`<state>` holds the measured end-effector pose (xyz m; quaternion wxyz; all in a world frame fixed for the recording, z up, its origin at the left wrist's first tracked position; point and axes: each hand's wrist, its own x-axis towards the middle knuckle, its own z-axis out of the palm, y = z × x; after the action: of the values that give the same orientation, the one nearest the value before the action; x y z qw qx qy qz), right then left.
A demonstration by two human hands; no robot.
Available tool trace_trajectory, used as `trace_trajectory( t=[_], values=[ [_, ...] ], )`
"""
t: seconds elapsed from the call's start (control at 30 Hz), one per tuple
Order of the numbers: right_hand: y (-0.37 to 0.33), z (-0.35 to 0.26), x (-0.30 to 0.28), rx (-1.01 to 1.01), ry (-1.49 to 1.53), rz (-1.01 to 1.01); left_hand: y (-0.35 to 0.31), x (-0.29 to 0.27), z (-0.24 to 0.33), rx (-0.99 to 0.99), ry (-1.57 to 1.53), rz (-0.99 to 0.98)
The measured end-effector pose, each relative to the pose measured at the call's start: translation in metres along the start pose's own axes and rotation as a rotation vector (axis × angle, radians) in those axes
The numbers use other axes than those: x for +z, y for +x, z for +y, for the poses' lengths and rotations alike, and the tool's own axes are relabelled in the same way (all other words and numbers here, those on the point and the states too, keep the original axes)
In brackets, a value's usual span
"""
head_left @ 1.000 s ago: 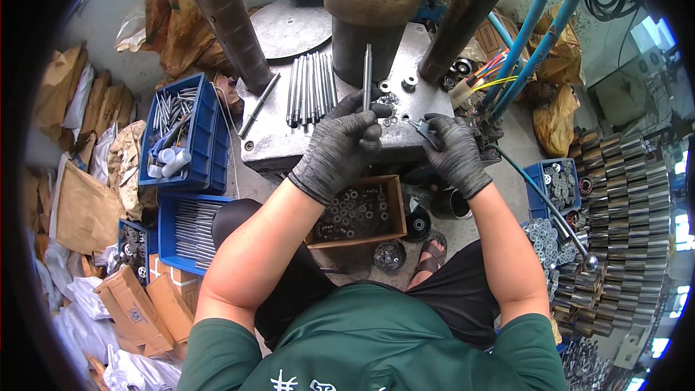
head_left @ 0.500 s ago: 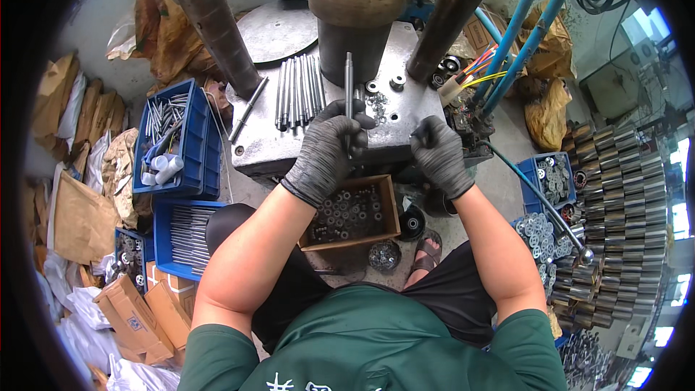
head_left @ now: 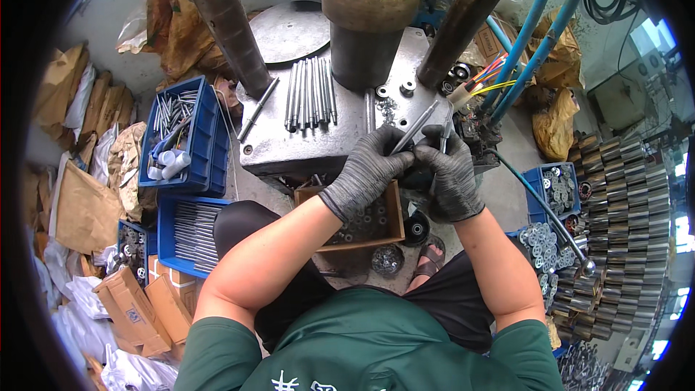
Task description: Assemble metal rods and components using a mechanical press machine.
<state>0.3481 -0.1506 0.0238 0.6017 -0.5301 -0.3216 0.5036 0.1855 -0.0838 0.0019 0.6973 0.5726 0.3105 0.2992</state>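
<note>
My left hand (head_left: pixel 369 170), in a grey knitted glove, is closed round a metal shaft (head_left: pixel 415 127) that slants up to the right. My gloved right hand (head_left: pixel 456 177) is closed beside it, the two hands almost touching. A slim silver pointed tool (head_left: pixel 446 135) sticks up from the right hand's fingers; its kind cannot be made out. Both hands are in front of the steel plate (head_left: pixel 279 156). Several similar shafts (head_left: pixel 311 94) lie in a row on it, with one apart (head_left: pixel 258 108) at the left. Small rings (head_left: pixel 407 88) lie near the thick cylinder.
A thick steel cylinder (head_left: pixel 368 43) stands between two dark posts (head_left: pixel 224 25). Below my hands is a cardboard box (head_left: pixel 394 217) of small rings. Blue bins (head_left: pixel 206 130) with shafts stand left. Stacked metal tubes (head_left: pixel 622 224) and a ball-ended lever (head_left: pixel 588 268) are right.
The shaft in my left hand has tipped from upright to slanting right. My hands have come together, and a silver tool now shows in my right hand. The whole view has shifted slightly.
</note>
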Motion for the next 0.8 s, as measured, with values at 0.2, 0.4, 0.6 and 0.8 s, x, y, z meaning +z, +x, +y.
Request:
trace_trajectory(
  t=[0.2,0.4,0.6,0.8],
  values=[
    [0.002,0.001,-0.001,0.096,0.121,-0.057,0.003,-0.005,-0.006,0.168,0.320,0.005],
    [-0.004,-0.014,0.008,0.095,-0.024,-0.056,-0.003,-0.008,0.011,0.194,0.477,-0.036],
    [-0.008,-0.014,0.009,0.102,-0.061,-0.073,-0.001,-0.012,0.005,0.237,0.432,-0.072],
    [-0.003,-0.006,0.003,0.133,0.049,-0.122,0.002,-0.014,0.006,0.314,0.555,0.006]
  ],
)
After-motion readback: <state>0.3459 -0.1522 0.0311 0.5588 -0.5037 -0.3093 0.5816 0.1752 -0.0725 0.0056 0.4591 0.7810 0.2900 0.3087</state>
